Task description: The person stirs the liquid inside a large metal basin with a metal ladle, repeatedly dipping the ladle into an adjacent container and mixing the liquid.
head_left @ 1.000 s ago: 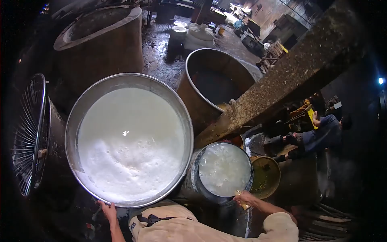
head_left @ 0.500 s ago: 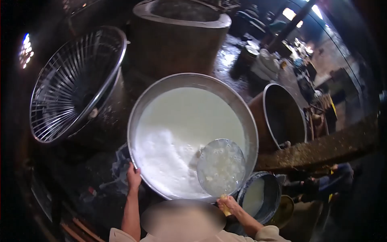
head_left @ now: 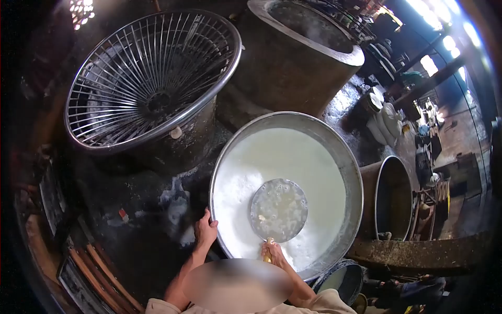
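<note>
A wide round metal vat [head_left: 355, 196] holds milky white liquid [head_left: 314, 157] with foam on its near left part. My left hand [head_left: 206, 229] grips the vat's left rim. With my right hand [head_left: 274, 253] I hold the pale, wooden-looking handle of a round scoop [head_left: 279, 210]. The scoop's disc lies level at the liquid's surface, slightly to the near side of the vat's middle. Cloudy liquid with pale lumps and bubbles shows inside the disc. My right hand is above the liquid, inside the near rim.
A large metal-barred basket [head_left: 157, 99] rests on a drum at the left. Behind the vat stands a big stone-like cauldron [head_left: 298, 73]. An open metal barrel [head_left: 393, 199] leans at the right. Near the vat's lower right is a bucket [head_left: 342, 280]. Wooden slats [head_left: 99, 277] lie lower left.
The scoop has moved left, from beside the vat's near right rim toward the middle, with my right hand now over the liquid. My view has turned left. My left hand stays on the rim.
</note>
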